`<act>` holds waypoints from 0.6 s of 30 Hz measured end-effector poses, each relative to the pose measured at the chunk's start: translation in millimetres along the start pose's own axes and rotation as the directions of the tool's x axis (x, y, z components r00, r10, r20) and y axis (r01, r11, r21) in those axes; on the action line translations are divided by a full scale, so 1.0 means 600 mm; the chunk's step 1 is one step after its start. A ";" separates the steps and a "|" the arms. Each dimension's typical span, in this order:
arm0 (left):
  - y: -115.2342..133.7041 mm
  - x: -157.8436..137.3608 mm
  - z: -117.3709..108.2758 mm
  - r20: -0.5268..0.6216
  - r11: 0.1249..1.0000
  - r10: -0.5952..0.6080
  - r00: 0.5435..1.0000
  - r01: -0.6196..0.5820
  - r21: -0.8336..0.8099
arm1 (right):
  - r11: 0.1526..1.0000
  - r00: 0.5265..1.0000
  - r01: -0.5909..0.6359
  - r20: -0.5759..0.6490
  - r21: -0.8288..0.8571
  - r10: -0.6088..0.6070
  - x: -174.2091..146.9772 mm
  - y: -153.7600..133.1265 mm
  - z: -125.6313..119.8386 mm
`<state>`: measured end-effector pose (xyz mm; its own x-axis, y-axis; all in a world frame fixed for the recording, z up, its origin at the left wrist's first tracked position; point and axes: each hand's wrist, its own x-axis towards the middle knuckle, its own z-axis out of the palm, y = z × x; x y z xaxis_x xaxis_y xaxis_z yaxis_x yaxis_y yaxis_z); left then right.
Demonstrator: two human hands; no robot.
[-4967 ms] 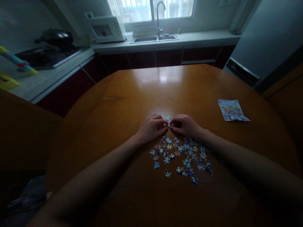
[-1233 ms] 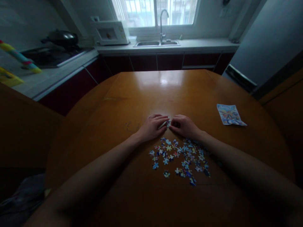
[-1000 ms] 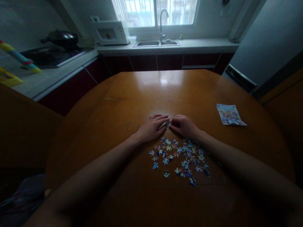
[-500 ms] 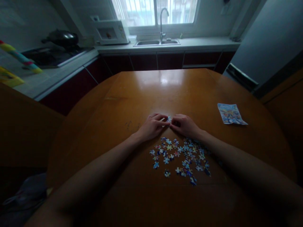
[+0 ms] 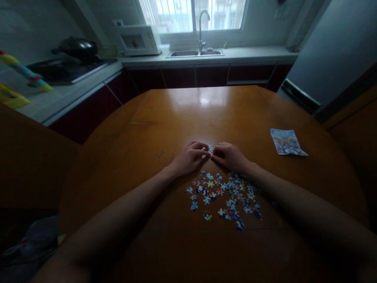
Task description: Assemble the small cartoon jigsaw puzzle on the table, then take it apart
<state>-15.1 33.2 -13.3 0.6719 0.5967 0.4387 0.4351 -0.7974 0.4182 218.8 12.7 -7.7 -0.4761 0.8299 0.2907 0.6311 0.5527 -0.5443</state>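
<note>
Between my two hands lies a small cluster of jigsaw puzzle pieces point(image 5: 210, 149), light blue and white, partly covered by fingers. My left hand point(image 5: 191, 157) has its thumb and fingertips closed at the left side of these pieces. From the right, my right hand point(image 5: 229, 155) pinches at their near right edge, its fingers curled. Loose puzzle pieces point(image 5: 207, 200) in blue, white and other colours are spread on the wooden table point(image 5: 165, 118) nearer to me, some of them under my right forearm.
A creased, colourful printed sheet point(image 5: 287, 142) lies on the table to the right. Past the table's far edge are a counter with a sink point(image 5: 184, 53), a faucet point(image 5: 201, 31) and a white microwave point(image 5: 138, 40). A dark pan point(image 5: 78, 48) sits on the stove at the left.
</note>
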 end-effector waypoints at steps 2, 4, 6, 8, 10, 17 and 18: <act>0.001 0.000 -0.001 0.004 1.000 -0.005 1.000 0.005 -0.008 | 1.000 1.000 0.003 0.000 0.000 -0.003 0.000 0.001 0.000; 0.001 0.000 -0.001 0.006 1.000 -0.007 1.000 0.007 -0.012 | 1.000 1.000 0.017 -0.005 -0.001 -0.017 0.000 0.002 0.001; 0.002 0.000 -0.001 0.002 1.000 -0.003 1.000 0.003 -0.014 | 1.000 1.000 0.025 -0.013 -0.006 -0.025 0.000 0.003 0.002; 0.003 0.000 -0.002 -0.010 1.000 -0.002 1.000 0.002 -0.024 | 1.000 1.000 0.027 -0.012 -0.011 -0.027 0.000 0.004 0.001; 0.004 0.000 -0.002 -0.018 0.999 -0.003 1.000 0.002 -0.038 | 1.000 1.000 0.027 -0.007 -0.012 -0.027 0.000 0.003 0.001; -0.004 -0.001 0.001 -0.006 0.999 -0.013 1.000 0.013 -0.038 | 1.000 1.000 0.021 -0.018 0.011 -0.021 0.001 0.003 0.002; -0.005 -0.001 0.002 -0.008 0.999 -0.011 1.000 0.011 -0.038 | 1.000 1.000 0.021 -0.015 0.015 -0.021 0.001 0.003 0.002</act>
<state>-16.3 34.8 -15.6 0.6622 0.6064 0.4401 0.4193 -0.7867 0.4530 219.0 14.1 -9.3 -0.4800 0.8194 0.3133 0.6120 0.5687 -0.5496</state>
